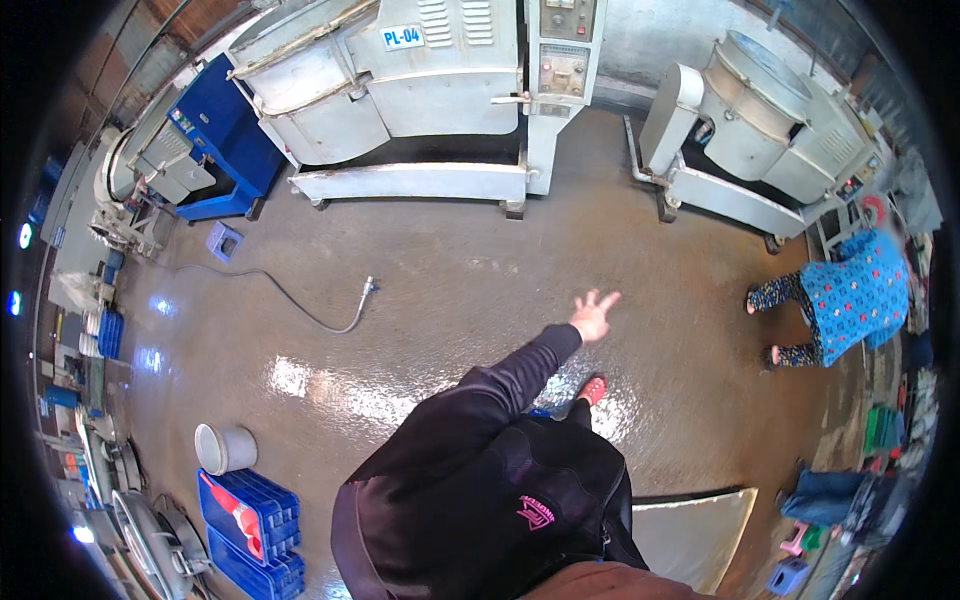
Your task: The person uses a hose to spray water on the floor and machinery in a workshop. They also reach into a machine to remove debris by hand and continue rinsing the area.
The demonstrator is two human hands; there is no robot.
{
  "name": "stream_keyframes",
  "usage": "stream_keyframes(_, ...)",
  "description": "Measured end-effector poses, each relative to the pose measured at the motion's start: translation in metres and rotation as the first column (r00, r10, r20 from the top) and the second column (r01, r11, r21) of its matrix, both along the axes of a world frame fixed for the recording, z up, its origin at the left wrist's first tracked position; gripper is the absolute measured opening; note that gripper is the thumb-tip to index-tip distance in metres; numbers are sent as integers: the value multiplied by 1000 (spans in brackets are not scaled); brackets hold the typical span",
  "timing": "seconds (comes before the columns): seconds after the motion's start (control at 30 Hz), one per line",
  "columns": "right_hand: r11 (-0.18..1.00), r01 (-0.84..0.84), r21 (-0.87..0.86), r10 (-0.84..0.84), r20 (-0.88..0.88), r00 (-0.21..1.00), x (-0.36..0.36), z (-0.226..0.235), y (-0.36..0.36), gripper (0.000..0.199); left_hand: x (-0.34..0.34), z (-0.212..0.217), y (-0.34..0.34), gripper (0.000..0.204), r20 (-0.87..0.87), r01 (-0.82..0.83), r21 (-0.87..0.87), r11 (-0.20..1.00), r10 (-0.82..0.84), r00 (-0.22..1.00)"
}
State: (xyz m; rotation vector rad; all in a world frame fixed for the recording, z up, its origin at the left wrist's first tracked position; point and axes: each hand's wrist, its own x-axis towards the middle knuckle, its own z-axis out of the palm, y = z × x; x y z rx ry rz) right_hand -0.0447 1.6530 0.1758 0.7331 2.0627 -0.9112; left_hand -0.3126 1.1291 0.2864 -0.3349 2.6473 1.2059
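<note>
My left hand [592, 315] reaches out ahead of me over the wet floor [480, 270], its fingers spread and nothing in them. It touches nothing. The dark jacket sleeve [510, 380] crosses in front of my body. Below the hand, a red shoe [594, 389] shows on the floor. To the left of the hand, a grey hose [290, 298] lies on the floor in a curve, with a metal end fitting [369, 286]. My right hand does not show.
Large grey machines [420, 110] stand along the far side, beside a blue one [228, 135]. A small stool [224, 241] sits far left. A white bucket [226, 449] and blue crates [275, 500] stand near left. A person in blue patterned clothes [855, 295] bends at right.
</note>
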Motion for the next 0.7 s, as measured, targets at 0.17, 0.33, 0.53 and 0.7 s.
stream_keyframes(0.17, 974, -225, 33, 223, 34, 974, -156, -77, 69, 45, -58, -29, 39, 77, 297, 245, -90, 965, -209, 932)
stream_keyframes(0.33, 931, -329, 157, 362, -288, 887, -432, -43, 50, 53, -99, -42, -1, 37, 148, 640, 84, 764, -644, 750)
stream_keyframes(0.53, 785, -620, -16, 568, -381, 729, -731, 105, -115, 64, -163, -83, -64, 24, 262, -128, -187, 974, 175, 949)
stream_keyframes(0.7, 822, -307, -479, 271, -145, 952, -797, 14, -223, 84, -238, -99, -129, 32, 411, -195, -370, 908, 348, 843)
